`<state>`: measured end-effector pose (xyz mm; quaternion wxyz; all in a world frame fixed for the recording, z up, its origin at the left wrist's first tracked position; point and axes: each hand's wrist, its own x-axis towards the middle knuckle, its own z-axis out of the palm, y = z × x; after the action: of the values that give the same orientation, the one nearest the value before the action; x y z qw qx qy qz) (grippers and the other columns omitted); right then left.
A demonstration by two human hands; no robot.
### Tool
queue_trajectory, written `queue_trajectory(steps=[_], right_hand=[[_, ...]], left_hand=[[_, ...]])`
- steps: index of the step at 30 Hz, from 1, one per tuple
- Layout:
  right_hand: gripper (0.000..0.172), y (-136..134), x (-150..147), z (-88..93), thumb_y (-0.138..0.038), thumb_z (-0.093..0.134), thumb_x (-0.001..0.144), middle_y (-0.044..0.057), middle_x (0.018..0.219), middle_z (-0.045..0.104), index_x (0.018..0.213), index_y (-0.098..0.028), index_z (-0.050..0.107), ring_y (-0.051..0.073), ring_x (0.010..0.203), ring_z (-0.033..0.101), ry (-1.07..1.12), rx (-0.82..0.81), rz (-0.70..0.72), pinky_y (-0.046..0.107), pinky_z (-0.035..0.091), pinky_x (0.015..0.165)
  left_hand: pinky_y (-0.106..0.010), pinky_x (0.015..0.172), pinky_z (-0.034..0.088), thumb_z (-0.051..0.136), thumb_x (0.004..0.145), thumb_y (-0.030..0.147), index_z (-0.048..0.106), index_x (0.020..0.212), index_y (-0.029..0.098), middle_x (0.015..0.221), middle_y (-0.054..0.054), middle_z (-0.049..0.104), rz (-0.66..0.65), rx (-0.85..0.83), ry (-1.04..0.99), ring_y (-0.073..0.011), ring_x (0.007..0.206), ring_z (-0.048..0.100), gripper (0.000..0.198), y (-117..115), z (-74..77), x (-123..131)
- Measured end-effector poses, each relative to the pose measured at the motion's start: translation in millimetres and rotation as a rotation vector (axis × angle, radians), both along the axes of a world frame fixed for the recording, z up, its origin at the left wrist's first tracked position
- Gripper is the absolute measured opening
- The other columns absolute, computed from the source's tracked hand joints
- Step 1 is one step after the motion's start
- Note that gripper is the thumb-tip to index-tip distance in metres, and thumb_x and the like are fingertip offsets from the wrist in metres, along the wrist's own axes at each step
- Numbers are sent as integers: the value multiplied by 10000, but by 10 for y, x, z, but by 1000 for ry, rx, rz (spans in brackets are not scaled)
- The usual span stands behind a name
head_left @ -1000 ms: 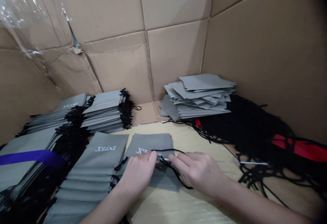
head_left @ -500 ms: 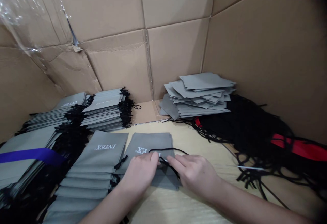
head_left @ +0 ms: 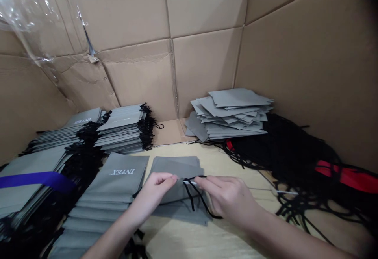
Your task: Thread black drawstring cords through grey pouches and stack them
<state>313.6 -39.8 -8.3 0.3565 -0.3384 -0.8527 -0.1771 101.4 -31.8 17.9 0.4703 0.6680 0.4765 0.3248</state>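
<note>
My left hand (head_left: 159,186) is closed in a pinch at the edge of a grey fabric pouch (head_left: 180,194). It lies over other grey pouches (head_left: 176,162) on the table. Facing it, my right hand (head_left: 228,196) pinches a black cord (head_left: 203,202), whose loop and ends hang in front of the pouch. A short whitish piece (head_left: 189,182) shows between the fingertips of both hands; what it is I cannot make out. Left of my hands, a fanned row of grey drawstring pouches (head_left: 122,176) printed INTEX has black cords at the sides.
Stacked corded pouches (head_left: 119,133) stand at the back left, and a purple band (head_left: 35,180) crosses a nearer stack. Loose grey pouches (head_left: 233,111) are piled at the back. Black cords (head_left: 298,152) with red bands heap at the right. Cardboard walls (head_left: 206,62) enclose the table.
The left hand has moved slightly left and its fingertips have turned. The cord loop that lay over the pouch has been drawn toward the right hand, with ends hanging down.
</note>
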Motion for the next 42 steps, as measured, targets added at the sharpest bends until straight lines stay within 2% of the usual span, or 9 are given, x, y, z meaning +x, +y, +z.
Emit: queue_trajectory(steps=[3, 6, 9, 15, 21, 26, 31, 36, 42], right_hand=[[303, 19, 3, -14, -39, 402, 772, -20, 574, 599, 924, -180, 622, 94, 480, 514, -13, 15, 23, 209, 357, 495], [306, 31, 9, -18, -41, 396, 778, -12, 586, 604, 939, -175, 619, 93, 490, 522, -34, 21, 50, 210, 363, 500], [284, 33, 14, -15, -62, 419, 783, -14, 593, 612, 942, -181, 622, 95, 487, 530, -41, 24, 59, 220, 366, 499], [283, 22, 10, 17, -61, 421, 766, -17, 602, 629, 917, -179, 629, 95, 491, 554, -35, 16, 51, 221, 379, 504], [292, 19, 14, 43, -54, 427, 739, -18, 589, 617, 909, -170, 636, 93, 474, 537, -33, -5, 56, 223, 369, 488], [267, 21, 54, 110, -56, 423, 775, -24, 552, 578, 895, -175, 630, 96, 469, 508, -89, -28, 79, 220, 357, 489], [253, 33, 130, 178, -100, 413, 863, -20, 578, 581, 983, -192, 616, 104, 501, 510, -211, -35, 98, 227, 357, 502], [282, 41, 168, 190, -90, 428, 860, -10, 638, 610, 1062, -187, 597, 107, 520, 520, -297, 12, 98, 236, 360, 499], [302, 58, 171, 156, -84, 441, 853, -2, 652, 620, 1112, -157, 579, 121, 515, 503, -350, 66, 92, 263, 341, 487]], left_hand=[[-217, 570, 340, 580, 722, 488, 606, 682, 126, 579, 24, 515, -35, -250, -142, -120, 579, 453, 366, 45, -10, -69], [-197, 494, 269, 612, 685, 525, 558, 595, 127, 499, 58, 395, -101, -294, -162, -79, 491, 336, 412, 84, -62, -129], [-194, 468, 222, 583, 715, 513, 494, 521, 132, 481, 74, 297, -128, -177, -74, -68, 478, 257, 437, 97, -100, -127], [-197, 621, 377, 386, 871, 271, 643, 808, 158, 709, 1, 607, -141, 303, 256, -124, 668, 506, 288, -11, -36, -53], [-191, 655, 441, 432, 853, 237, 690, 892, 183, 817, -21, 710, -149, 402, 323, -138, 695, 613, 266, -36, -31, -67], [-209, 666, 470, 510, 802, 230, 727, 852, 165, 815, -33, 730, -71, 337, 242, -155, 688, 643, 232, -43, -27, -38], [-229, 628, 473, 563, 727, 219, 741, 816, 138, 802, -52, 734, -13, 145, 162, -179, 695, 642, 214, -25, -26, -26], [-239, 576, 451, 643, 658, 294, 738, 782, 97, 750, -66, 727, -18, -8, 75, -164, 624, 609, 251, 54, -107, -50], [-277, 735, 496, 627, 711, 287, 712, 923, 124, 913, -83, 720, -71, 12, 58, -196, 796, 652, 279, 52, -137, -30]])
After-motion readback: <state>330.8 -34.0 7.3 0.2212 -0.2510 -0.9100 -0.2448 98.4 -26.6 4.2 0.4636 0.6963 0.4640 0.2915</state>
